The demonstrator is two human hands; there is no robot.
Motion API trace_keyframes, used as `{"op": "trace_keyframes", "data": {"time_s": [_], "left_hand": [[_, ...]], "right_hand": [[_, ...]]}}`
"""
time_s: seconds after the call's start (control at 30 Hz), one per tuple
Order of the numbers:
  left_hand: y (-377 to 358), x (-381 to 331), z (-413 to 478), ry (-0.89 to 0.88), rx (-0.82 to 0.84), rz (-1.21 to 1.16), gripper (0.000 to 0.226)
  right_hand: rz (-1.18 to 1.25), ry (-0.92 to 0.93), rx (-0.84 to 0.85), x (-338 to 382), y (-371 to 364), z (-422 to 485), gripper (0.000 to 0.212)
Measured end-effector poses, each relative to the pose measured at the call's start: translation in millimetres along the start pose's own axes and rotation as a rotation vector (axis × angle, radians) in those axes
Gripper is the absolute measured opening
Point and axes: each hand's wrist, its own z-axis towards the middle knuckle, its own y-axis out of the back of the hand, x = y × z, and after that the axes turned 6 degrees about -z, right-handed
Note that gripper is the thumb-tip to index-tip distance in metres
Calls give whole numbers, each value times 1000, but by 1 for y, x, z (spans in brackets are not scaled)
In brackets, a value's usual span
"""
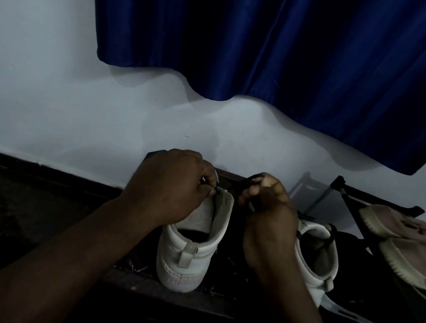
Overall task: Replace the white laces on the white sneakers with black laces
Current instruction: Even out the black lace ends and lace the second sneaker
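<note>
A white sneaker [189,250] stands heel toward me on a dark surface. My left hand [173,183] is over its tongue and pinches a black lace end [217,188] at the top eyelets. My right hand [266,198] is just right of the shoe, fingers curled round a loop of black lace [251,178]. A second white sneaker [319,254] stands behind my right wrist, partly hidden, with a black lace loop at its collar. A white lace [353,318] lies flat on the dark surface at its right.
A pair of pinkish-beige shoes [412,247] sits on a black rack [349,190] at the right. A blue curtain [275,47] hangs above against a pale wall [52,99]. The low dark ledge [42,174] runs along the wall base.
</note>
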Motion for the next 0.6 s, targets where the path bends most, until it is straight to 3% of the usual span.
{"op": "trace_keyframes", "data": {"time_s": [0.13,0.2,0.27,0.37,0.43,0.6], "left_hand": [[0,-1,0,1,-8,-2,7],[-1,-1,0,-4,-9,4,8],[-1,-2,0,-5,-13,-6,7],[-1,-2,0,1,-15,-4,6],[-1,-2,1,3,-19,-7,5],[-1,-1,0,7,-23,-22,6]], "right_hand": [[344,-93,94,6,-5,-4,26],[348,-123,84,2,-11,-6,25],[111,-21,4,0,-12,-6,23],[-647,411,-25,-6,1,-3,18],[-1000,599,40,-10,10,1,20],[-1234,529,187,-10,19,5,26]]}}
